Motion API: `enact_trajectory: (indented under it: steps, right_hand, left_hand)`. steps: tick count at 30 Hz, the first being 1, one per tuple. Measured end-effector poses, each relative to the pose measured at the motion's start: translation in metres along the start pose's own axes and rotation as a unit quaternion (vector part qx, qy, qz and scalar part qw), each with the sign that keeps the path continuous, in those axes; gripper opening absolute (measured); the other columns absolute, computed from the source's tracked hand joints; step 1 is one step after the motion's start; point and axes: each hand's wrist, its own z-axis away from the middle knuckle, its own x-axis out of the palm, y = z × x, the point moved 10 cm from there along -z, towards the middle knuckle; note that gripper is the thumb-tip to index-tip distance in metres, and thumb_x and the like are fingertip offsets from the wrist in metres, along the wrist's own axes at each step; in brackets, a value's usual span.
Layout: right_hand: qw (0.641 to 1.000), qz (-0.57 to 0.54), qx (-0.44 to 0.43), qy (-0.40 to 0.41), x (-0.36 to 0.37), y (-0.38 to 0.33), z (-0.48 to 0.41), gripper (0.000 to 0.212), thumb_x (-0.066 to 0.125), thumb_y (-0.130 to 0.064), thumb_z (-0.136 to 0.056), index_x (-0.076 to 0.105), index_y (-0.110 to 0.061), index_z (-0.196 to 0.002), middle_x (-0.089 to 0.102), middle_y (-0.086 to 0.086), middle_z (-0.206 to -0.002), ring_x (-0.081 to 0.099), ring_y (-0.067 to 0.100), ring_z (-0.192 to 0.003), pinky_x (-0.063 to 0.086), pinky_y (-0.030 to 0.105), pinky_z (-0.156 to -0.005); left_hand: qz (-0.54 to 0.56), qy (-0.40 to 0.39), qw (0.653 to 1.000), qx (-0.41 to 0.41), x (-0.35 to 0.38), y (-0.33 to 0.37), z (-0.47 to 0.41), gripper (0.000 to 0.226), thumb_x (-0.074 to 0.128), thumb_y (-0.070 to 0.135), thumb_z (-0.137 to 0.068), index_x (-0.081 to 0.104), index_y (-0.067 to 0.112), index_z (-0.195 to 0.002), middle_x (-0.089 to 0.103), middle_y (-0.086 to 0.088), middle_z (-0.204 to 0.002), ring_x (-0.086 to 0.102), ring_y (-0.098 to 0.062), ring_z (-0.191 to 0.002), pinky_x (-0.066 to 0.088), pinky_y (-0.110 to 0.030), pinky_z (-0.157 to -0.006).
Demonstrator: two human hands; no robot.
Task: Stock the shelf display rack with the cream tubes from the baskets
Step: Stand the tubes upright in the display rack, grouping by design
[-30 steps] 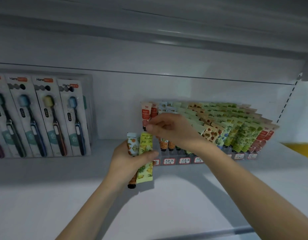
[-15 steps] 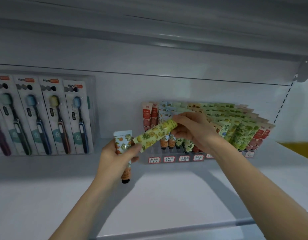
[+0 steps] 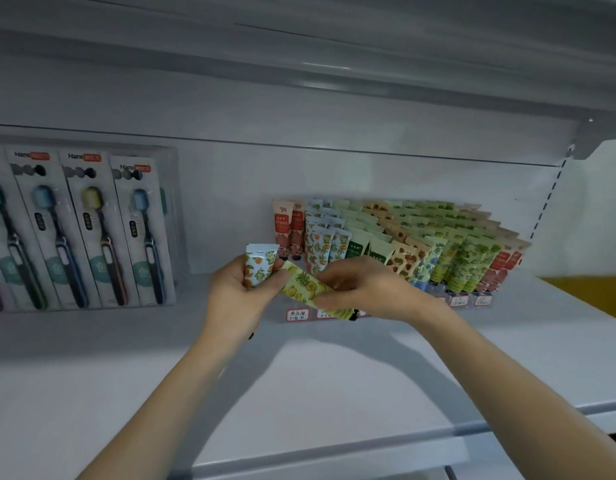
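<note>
My left hand [image 3: 235, 292] grips an upright blue tube with orange fruit print [image 3: 259, 268] in front of the rack's left end. My right hand [image 3: 365, 289] pinches a yellow-green pineapple-print tube [image 3: 304, 287], which lies tilted with its dark cap down to the right; its flat end touches my left thumb. Behind both hands stands the display rack [image 3: 469, 299], packed with rows of cream tubes [image 3: 420, 237] in red, blue, green and beige. No basket is in view.
Boxed toothbrushes [image 3: 88, 230] stand in a row at the left of the white shelf [image 3: 317, 382]. Red-framed price labels [image 3: 297, 315] line the rack's front. Another shelf [image 3: 334, 46] hangs close overhead. A yellow surface [image 3: 590, 292] shows at the far right.
The yellow-green tube has swung from cap-left and raised to cap-down at the right, lower in front of the rack. My right hand moved down with it; my left hand shifted slightly right.
</note>
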Motion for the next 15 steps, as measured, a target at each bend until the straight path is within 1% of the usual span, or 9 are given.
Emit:
enact_trajectory:
  steps: [2,4,5,6,8,10,12,14,15]
  right_hand:
    - [0.998,-0.021,0.010,0.058,-0.016,0.007,0.002,0.003,0.071,-0.018,-0.082,0.067,-0.018,-0.080,0.065,-0.011,-0.077,0.057,-0.005,-0.065,0.046,0.014,-0.062]
    - [0.985,-0.062,0.028,0.158,-0.043,0.019,0.007,0.015,0.071,-0.019,-0.081,0.061,-0.026,-0.072,0.061,-0.017,-0.070,0.055,-0.007,-0.063,0.043,0.011,-0.060]
    - [0.975,-0.082,0.041,0.204,-0.057,0.026,0.011,0.015,0.071,-0.020,-0.081,0.061,-0.028,-0.074,0.063,-0.017,-0.074,0.057,-0.004,-0.068,0.044,0.010,-0.060]
    - [0.964,-0.100,0.053,0.240,-0.069,0.031,0.015,0.012,0.071,-0.022,-0.081,0.061,-0.028,-0.078,0.065,-0.013,-0.081,0.060,0.000,-0.074,0.047,0.009,-0.061]
    - [0.947,-0.125,0.067,0.287,-0.086,0.039,0.022,0.011,0.070,-0.022,-0.082,0.061,-0.027,-0.081,0.067,-0.008,-0.086,0.062,0.002,-0.076,0.049,0.007,-0.062]
    - [0.932,-0.150,0.080,0.320,-0.097,0.049,0.027,0.014,0.071,-0.020,-0.082,0.058,-0.026,-0.082,0.067,-0.005,-0.083,0.063,0.005,-0.071,0.053,0.015,-0.066]
    - [0.920,-0.169,0.107,0.338,-0.102,0.060,0.033,0.016,0.071,-0.021,-0.082,0.056,-0.022,-0.084,0.067,0.002,-0.085,0.063,0.013,-0.072,0.055,0.026,-0.071]
    - [0.917,-0.166,0.135,0.336,-0.100,0.071,0.039,0.016,0.070,-0.020,-0.082,0.055,-0.013,-0.085,0.067,0.012,-0.086,0.061,0.020,-0.069,0.056,0.036,-0.072]
    - [0.917,-0.168,0.143,0.331,-0.098,0.076,0.042,0.017,0.069,-0.018,-0.083,0.054,-0.009,-0.085,0.066,0.015,-0.083,0.059,0.022,-0.066,0.055,0.040,-0.072]
  left_hand:
    - [0.018,0.000,1.000,-0.012,0.001,-0.006,-0.001,0.016,0.076,0.013,-0.075,0.063,0.022,-0.071,0.064,0.003,-0.062,0.057,-0.023,-0.063,0.048,-0.037,-0.061]
    - [0.027,0.007,0.999,-0.023,-0.002,-0.012,-0.001,0.016,0.074,0.009,-0.078,0.060,0.015,-0.076,0.062,-0.005,-0.064,0.058,-0.024,-0.062,0.051,-0.026,-0.056]
    - [0.025,0.008,0.999,-0.029,-0.002,-0.015,-0.001,0.014,0.070,0.006,-0.082,0.058,0.011,-0.078,0.059,-0.008,-0.064,0.057,-0.021,-0.057,0.048,-0.018,-0.051]
    - [0.016,0.007,0.999,-0.033,-0.002,-0.018,0.001,0.013,0.067,0.006,-0.084,0.056,0.009,-0.079,0.056,-0.008,-0.063,0.055,-0.013,-0.050,0.044,-0.013,-0.047]
    - [-0.023,0.001,0.999,-0.036,-0.002,-0.023,0.002,0.014,0.064,0.011,-0.087,0.055,0.009,-0.077,0.053,-0.006,-0.057,0.049,-0.005,-0.041,0.038,-0.013,-0.043]
    - [-0.047,0.001,0.998,-0.045,-0.002,-0.028,0.003,0.023,0.061,0.019,-0.089,0.051,0.009,-0.072,0.051,-0.005,-0.053,0.045,-0.010,-0.043,0.036,-0.016,-0.043]
    - [-0.058,-0.004,0.997,-0.048,0.003,-0.027,0.004,0.031,0.058,0.022,-0.092,0.046,0.007,-0.068,0.050,-0.005,-0.051,0.044,-0.014,-0.047,0.036,-0.018,-0.045]
    - [-0.060,-0.019,0.997,-0.049,0.014,-0.022,0.006,0.031,0.054,0.022,-0.093,0.045,0.007,-0.067,0.050,-0.007,-0.054,0.044,-0.013,-0.045,0.037,-0.021,-0.047]
    - [-0.055,-0.029,0.997,-0.053,0.022,-0.020,0.007,0.030,0.053,0.021,-0.094,0.045,0.008,-0.068,0.050,-0.008,-0.055,0.042,-0.012,-0.041,0.036,-0.021,-0.045]
